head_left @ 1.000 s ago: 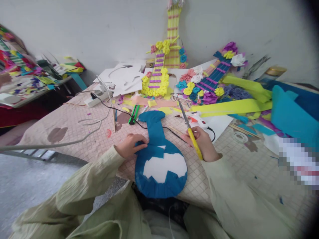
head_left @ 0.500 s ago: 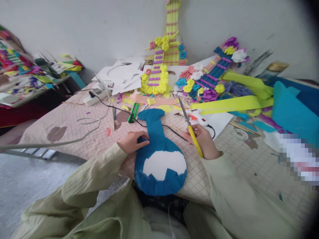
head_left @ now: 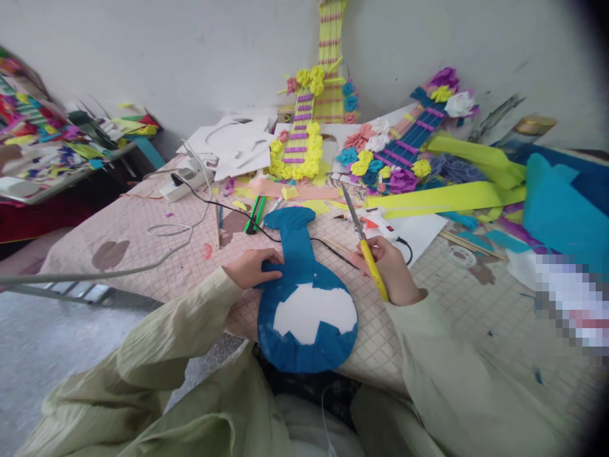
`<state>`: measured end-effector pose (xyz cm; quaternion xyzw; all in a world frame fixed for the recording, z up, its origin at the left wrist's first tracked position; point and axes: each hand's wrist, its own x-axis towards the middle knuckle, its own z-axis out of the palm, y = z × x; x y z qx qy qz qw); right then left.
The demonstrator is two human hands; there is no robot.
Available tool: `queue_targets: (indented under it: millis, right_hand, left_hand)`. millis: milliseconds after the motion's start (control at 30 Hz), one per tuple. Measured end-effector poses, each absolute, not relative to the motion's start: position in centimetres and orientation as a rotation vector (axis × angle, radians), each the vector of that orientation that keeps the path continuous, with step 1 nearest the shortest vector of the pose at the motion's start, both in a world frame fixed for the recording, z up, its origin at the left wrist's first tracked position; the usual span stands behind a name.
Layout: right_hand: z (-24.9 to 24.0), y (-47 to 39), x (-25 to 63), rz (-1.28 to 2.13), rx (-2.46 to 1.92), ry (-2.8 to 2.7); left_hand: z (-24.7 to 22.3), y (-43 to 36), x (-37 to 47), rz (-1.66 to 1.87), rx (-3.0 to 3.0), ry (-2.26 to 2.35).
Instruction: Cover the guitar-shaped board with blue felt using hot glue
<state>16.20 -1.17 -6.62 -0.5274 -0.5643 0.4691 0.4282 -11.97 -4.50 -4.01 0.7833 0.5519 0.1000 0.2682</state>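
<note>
Holds a slim metal-bladed cutting tool with a yellow handle [head_left: 366, 252] in the right hand [head_left: 392, 270], with fingers curled round the handle and the blade aimed forward, apart from any paper. Cannot tell whether scissors or knife. Rests the left hand [head_left: 254, 268] on the left shoulder of a flat, guitar-shaped white board wrapped in blue paper [head_left: 307, 285], with thumb and fingertips near each other over what seems a loose blue edge. Cannot tell whether pinching that paper or only pressing it down.

Has the board lying flat between both hands, with the rounded end at the near edge of a cream, grid-patterned surface [head_left: 380, 336] and the neck pointing away, across a thin black cable [head_left: 335, 252].

Looks well advanced as wrapping, to judge from the blue over head and neck and the jagged folded strips lying flat around the rounded end. Seems unfinished only at the left shoulder, under the hand. Leaves a white patch [head_left: 309, 314] bare in the middle, perhaps simply as the back. Shows no flowers, bars or strings, unlike the flower-edged yellow guitar shape [head_left: 295, 136] and the flower-trimmed dark blue guitar shape [head_left: 410, 146] farther back. Includes a white glue gun [head_left: 387, 223] near the right hand and a green-and-black craft knife [head_left: 257, 212] beyond the left.
</note>
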Motion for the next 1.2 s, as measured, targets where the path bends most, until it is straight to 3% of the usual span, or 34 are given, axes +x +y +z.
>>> queue_targets:
  millis: [333, 700, 900, 1200]
  right_hand:
    - [-4.7, -2.0, 15.8, 1.293, -1.240, -1.265]
    - [-4.7, -2.6, 16.0, 1.227, -1.061, -1.494]
    - [-4.5, -2.7, 16.1, 1.355, -1.059, -1.571]
    - [-3.8, -2.7, 16.3, 1.301, -1.119, -1.567]
  left_hand:
    - [-0.9, -2.3, -12.3, 0.749, 1.987, 1.581]
    - [4.0, 2.2, -5.4, 1.358, 1.630, 1.201]
    - [6.2, 4.1, -2.6, 1.358, 1.713, 1.091]
    - [5.2, 4.8, -1.2, 1.128, 1.959, 1.103]
